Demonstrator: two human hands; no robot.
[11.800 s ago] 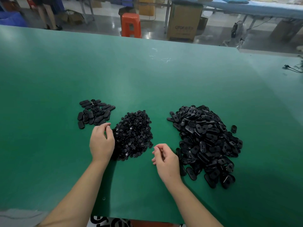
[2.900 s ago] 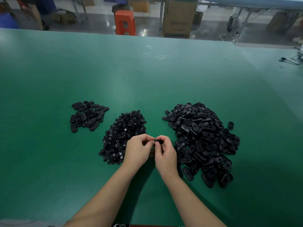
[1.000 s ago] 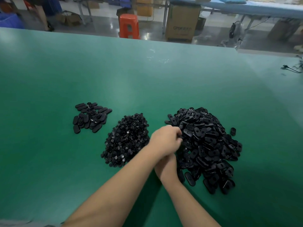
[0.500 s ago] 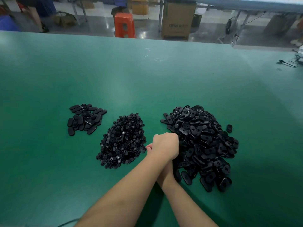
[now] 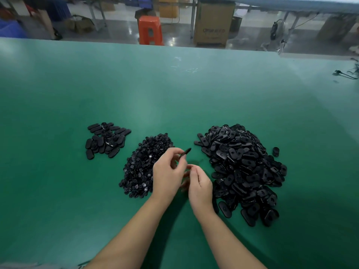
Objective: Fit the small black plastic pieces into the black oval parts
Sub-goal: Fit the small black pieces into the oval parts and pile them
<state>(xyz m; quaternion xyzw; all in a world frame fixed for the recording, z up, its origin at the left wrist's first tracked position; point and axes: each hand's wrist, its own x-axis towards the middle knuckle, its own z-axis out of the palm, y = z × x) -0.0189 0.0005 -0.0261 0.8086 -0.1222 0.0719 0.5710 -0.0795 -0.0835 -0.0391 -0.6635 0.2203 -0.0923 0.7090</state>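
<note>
Stock lies sorted on the green worktop (image 5: 174,98), probably so each hand reaches its own supply: unfitted oval parts (image 5: 240,167) heaped right of centre, small black pieces (image 5: 143,162) piled mid-frame, a small group of ovals that look finished (image 5: 106,140) at left. The left hand (image 5: 168,173) pinches one oval part (image 5: 185,153) in a narrow grip, raised between the piles. The right hand (image 5: 200,186) is loosely curled just beside it; whether it holds a small piece I cannot tell.

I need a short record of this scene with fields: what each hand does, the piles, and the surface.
left hand: pinches one black oval part, raised above the table
right hand: fingers curled, holding unclear
left pile: a few oval parts
middle pile: small black pieces
right pile: many oval parts
surface: green table
</note>
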